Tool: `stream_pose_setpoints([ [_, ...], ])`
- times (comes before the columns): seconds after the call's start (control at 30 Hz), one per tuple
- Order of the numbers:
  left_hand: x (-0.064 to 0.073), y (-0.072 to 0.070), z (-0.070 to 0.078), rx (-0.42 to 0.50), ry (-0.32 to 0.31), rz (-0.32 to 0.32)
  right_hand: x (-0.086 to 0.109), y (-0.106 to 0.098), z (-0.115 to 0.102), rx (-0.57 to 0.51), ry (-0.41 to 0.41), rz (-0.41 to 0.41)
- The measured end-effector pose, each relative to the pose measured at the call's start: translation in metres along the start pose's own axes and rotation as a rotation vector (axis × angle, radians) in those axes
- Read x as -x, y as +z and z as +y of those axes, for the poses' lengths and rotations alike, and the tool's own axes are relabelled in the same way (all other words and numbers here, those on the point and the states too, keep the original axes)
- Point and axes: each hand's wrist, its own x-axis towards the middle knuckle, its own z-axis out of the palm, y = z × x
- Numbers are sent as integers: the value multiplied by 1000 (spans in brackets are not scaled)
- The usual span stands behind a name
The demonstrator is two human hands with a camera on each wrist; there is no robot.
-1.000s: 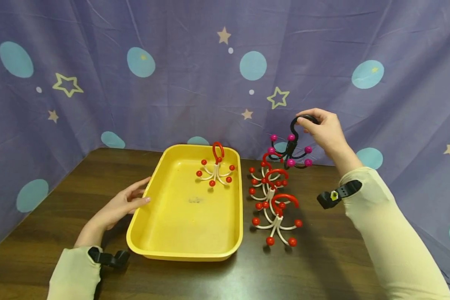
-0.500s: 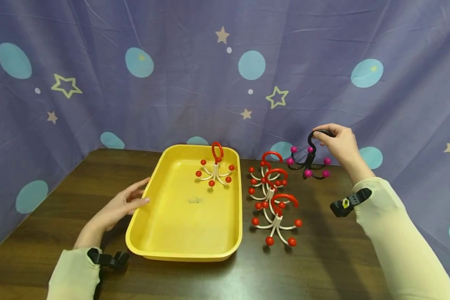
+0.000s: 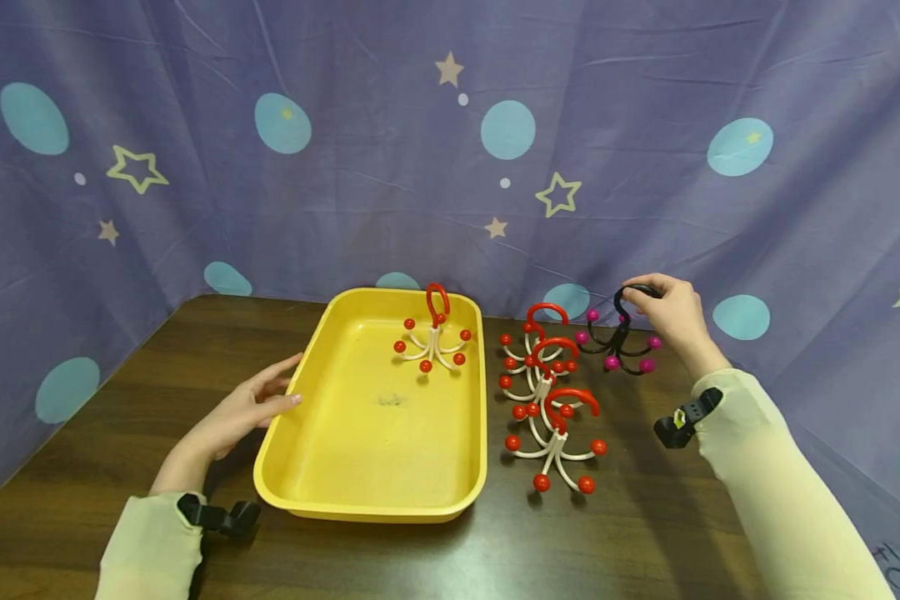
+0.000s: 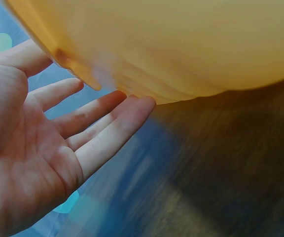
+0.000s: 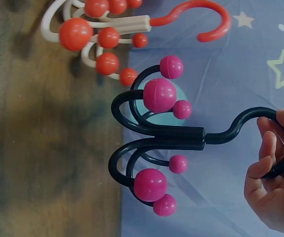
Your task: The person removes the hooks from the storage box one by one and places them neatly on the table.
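My right hand (image 3: 671, 312) pinches the curved top of a black multi-arm hanging hook with pink ball tips (image 3: 621, 333). It stays upright, low over the table's back right; whether its arms touch the table I cannot tell. In the right wrist view, thumb and fingers close around the loop of this black hanging hook (image 5: 181, 137). My left hand (image 3: 232, 417) lies at the left side of a yellow tray (image 3: 371, 510), its straight fingers against the outer wall and the thumb at the rim. Inside the tray's far right corner stands a white hanging hook with red balls (image 3: 432, 337).
Several white-and-red hanging hooks (image 3: 555, 446) stand close together in a row right of the tray, just left of the black one. The dark wooden table (image 3: 607, 550) ends at a purple patterned curtain (image 3: 390, 167) behind.
My right hand has carried the black hanging hook right and down, from above the white-and-red hooks to low beside them. The left hand and tray have not moved.
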Motion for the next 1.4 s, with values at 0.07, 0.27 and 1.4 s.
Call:
stream_pose_setpoints([
  [0.07, 0, 0, 0, -4, -1, -2, 1, 4, 2, -1, 0, -3],
  [0.27, -1, -1, -1, -19, -7, 0, 3, 16, 8, 6, -1, -31],
  [1.4, -1, 0, 0, -1, -9, 0, 3, 48, 18, -23, 5, -81],
])
